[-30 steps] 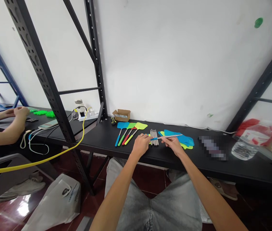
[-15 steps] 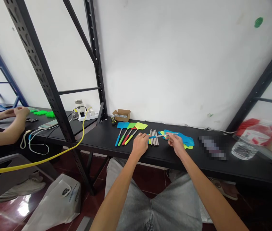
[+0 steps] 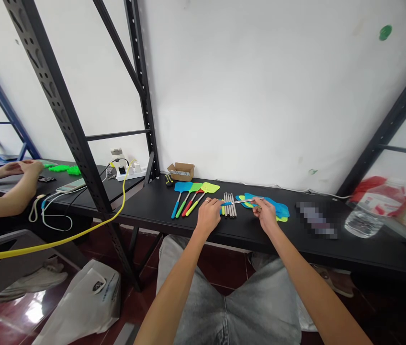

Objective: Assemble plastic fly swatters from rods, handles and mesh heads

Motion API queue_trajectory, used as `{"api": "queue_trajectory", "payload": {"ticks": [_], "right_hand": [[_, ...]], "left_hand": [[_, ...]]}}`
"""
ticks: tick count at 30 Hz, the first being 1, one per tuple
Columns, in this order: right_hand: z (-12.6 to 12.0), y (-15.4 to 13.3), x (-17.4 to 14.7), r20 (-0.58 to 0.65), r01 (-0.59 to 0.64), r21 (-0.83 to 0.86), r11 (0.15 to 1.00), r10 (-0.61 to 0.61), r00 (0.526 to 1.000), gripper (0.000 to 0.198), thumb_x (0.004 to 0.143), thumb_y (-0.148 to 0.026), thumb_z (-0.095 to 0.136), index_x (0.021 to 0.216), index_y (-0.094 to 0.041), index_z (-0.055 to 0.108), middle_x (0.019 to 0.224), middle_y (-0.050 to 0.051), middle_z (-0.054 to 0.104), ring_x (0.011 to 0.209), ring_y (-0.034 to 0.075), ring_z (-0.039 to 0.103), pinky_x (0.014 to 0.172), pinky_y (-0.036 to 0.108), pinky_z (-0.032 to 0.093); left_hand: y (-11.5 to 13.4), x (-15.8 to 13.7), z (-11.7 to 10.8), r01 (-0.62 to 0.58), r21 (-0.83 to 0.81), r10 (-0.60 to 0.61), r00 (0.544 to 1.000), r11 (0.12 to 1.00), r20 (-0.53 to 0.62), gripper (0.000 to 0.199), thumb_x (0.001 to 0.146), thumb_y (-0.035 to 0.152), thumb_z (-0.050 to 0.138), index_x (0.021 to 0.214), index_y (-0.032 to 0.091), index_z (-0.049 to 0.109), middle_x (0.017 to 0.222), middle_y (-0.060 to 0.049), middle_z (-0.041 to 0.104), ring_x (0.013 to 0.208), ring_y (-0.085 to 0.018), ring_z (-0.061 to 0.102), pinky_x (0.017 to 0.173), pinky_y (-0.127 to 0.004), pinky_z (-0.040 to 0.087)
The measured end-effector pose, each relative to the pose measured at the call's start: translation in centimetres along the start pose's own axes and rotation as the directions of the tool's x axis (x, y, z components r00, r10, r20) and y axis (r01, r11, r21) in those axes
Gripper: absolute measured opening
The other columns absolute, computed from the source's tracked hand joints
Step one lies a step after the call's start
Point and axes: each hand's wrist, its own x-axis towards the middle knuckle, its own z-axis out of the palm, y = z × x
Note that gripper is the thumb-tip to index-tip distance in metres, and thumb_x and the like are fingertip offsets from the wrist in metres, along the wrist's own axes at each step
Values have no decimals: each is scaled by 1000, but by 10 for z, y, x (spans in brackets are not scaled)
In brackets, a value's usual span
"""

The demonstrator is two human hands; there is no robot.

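A fly swatter handle (image 3: 227,204), a blue grip with a thin metal rod, lies level between my hands above the table. My left hand (image 3: 208,214) is closed around its blue grip. Near the rod's far end, my right hand (image 3: 265,213) pinches the metal. Under the handle several loose metal rods (image 3: 230,211) lie side by side. Blue and yellow-green swatter heads (image 3: 278,208) are piled partly behind my right hand. Left of my left hand, several whole fly swatters lie in a fan, among them a blue one (image 3: 183,187) and a yellow one (image 3: 210,187).
An open cardboard box (image 3: 181,171) and a small black-and-yellow item (image 3: 169,180) stand by the wall. On the right are a blurred object (image 3: 316,220) and a clear plastic bottle (image 3: 364,221). A yellow cable (image 3: 81,233) hangs at left, near a co-worker's hands (image 3: 23,167).
My right hand has shifted slightly right along the rod, closer to its tip. My left hand stays closed on the blue grip.
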Motion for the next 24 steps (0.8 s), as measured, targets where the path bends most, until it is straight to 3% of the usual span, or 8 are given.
{"api": "queue_trajectory", "payload": {"ticks": [24], "right_hand": [[1,3,-1,58,44,-108,993,-38,998,38,65,-52,83,71,-17,69,81,7,71,49,8,50,37,22,33]], "left_hand": [[-1,-1,2,-26,9,26,1000,1000,15,31,93,11,47,114,23,67,102,-5,68,95,-21,56,80,-32,49]]}}
